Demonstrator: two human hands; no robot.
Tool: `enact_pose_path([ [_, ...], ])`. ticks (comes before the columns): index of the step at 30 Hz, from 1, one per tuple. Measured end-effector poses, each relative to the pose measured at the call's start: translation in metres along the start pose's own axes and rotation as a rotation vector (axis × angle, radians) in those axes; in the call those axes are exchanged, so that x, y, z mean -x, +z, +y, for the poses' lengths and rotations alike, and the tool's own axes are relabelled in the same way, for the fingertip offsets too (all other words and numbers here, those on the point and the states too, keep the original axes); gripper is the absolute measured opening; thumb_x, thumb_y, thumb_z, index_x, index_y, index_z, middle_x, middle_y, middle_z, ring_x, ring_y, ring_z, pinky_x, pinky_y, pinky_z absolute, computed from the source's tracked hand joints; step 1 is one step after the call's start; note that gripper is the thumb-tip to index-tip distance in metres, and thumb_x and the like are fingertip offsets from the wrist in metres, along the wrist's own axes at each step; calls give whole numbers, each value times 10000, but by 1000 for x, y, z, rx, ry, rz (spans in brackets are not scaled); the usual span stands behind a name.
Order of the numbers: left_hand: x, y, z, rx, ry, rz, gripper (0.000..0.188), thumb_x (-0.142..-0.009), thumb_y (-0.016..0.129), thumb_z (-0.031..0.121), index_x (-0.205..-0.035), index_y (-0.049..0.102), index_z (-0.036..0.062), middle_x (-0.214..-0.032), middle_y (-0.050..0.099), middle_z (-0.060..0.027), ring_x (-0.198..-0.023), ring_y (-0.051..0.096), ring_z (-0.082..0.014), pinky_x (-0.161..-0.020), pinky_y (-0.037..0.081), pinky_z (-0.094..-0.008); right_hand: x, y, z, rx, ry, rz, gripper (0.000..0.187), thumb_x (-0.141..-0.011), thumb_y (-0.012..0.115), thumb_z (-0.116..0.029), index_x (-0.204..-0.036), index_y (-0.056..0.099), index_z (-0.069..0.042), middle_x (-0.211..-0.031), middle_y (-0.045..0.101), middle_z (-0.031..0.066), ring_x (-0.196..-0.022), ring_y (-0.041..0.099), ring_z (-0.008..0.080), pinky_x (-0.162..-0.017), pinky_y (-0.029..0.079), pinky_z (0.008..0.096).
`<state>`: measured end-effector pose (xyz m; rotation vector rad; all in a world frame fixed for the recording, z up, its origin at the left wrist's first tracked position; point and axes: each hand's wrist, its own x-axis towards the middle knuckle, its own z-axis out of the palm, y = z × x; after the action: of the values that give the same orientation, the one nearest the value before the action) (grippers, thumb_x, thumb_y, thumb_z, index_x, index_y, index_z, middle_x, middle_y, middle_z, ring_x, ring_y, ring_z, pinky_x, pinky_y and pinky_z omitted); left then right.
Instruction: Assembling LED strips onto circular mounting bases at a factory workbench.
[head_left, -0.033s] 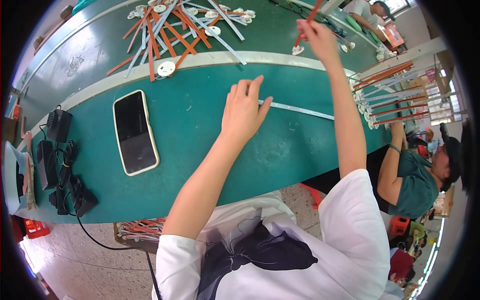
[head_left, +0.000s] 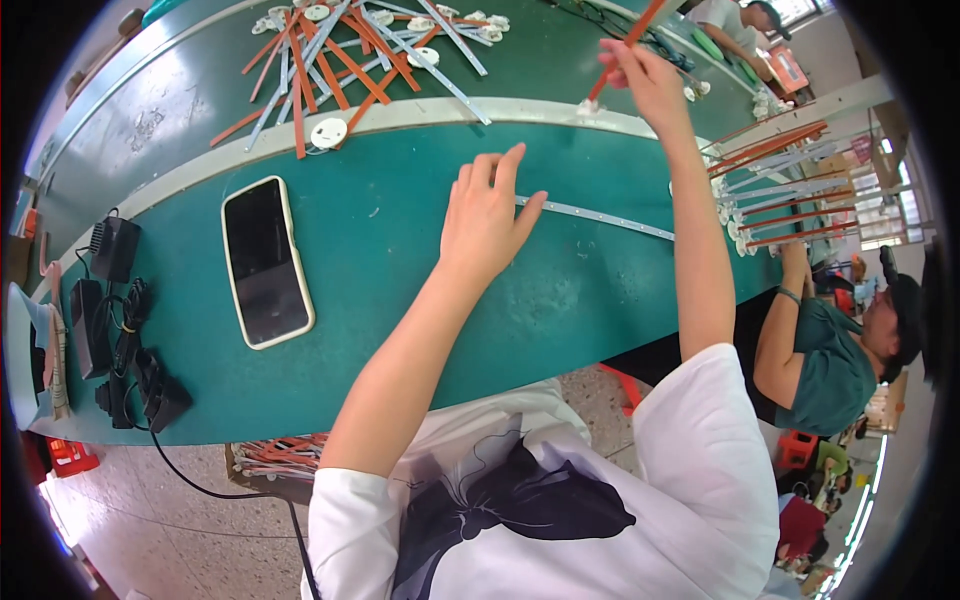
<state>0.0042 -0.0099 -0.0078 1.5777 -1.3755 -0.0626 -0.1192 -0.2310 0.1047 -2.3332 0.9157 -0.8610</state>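
Dark phone screen [head_left: 265, 260] on green table [head_left: 400, 300].

The bench [head_left: 400, 290] is teal with a pale cream stripe [head_left: 520, 110]. The phone [head_left: 265, 262] is black in a white case. Orange and silver-grey strips [head_left: 340, 50] lie mixed, with white discs [head_left: 328, 132]. The chargers [head_left: 115, 250] are black.

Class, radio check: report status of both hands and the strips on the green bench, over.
Left hand flat on the grey strip, fingers spread. Right hand raised, gripping an orange strip. Phone lies left of the hands; pile of strips beyond, clear of them.
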Motion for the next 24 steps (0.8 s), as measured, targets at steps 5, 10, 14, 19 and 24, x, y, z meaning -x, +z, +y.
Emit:
enact_pose_path([
  [5, 2, -9, 1, 24, 52, 27, 658, -763, 762, 245, -1332, 476, 79, -1100, 545, -119, -985, 544, -296, -853, 451, -400, 83, 10, -53, -552, 187, -146, 361, -1044, 382, -291, -1205, 537, -8, -992, 683, 134, -769, 618, 128, -752, 525, 272],
  [10, 14, -8, -4, -15, 103, -134, 364, -732, 773, 236, -1048, 654, 99, -956, 591, -65, -906, 567, -259, -795, 440, -381, 130, 43, -42, -593, 85, -113, 230, -971, 554, -179, -1133, 530, -18, -892, 664, 95, -754, 607, 113, -715, 503, 250],
  [14, 16, -11, -5, -37, 55, -124, 288, -700, 792, 238, -913, 661, 95, -899, 584, -51, -865, 571, -239, -770, 436, -372, 149, 73, -25, -609, 234, -270, 159, -909, 634, -100, -1037, 578, -25, -892, 645, 43, -771, 607, 96, -710, 493, 234],
  [19, 17, -15, 1, -95, 3, -212, 296, -679, 801, 207, -872, 617, 79, -845, 583, -51, -824, 588, -245, -797, 440, -374, 147, 68, -26, -689, 268, -173, 140, -920, 622, -85, -1016, 575, 6, -959, 649, 82, -833, 635, 133, -785, 530, 275],
  [24, 15, -9, -9, 13, 91, -113, 289, -700, 772, 147, -874, 555, 67, -842, 585, -55, -772, 590, -254, -714, 459, -370, 146, 64, -29, -747, 269, -239, 139, -923, 611, -71, -1029, 569, 9, -1025, 657, 127, -904, 645, 159, -838, 533, 302],
])
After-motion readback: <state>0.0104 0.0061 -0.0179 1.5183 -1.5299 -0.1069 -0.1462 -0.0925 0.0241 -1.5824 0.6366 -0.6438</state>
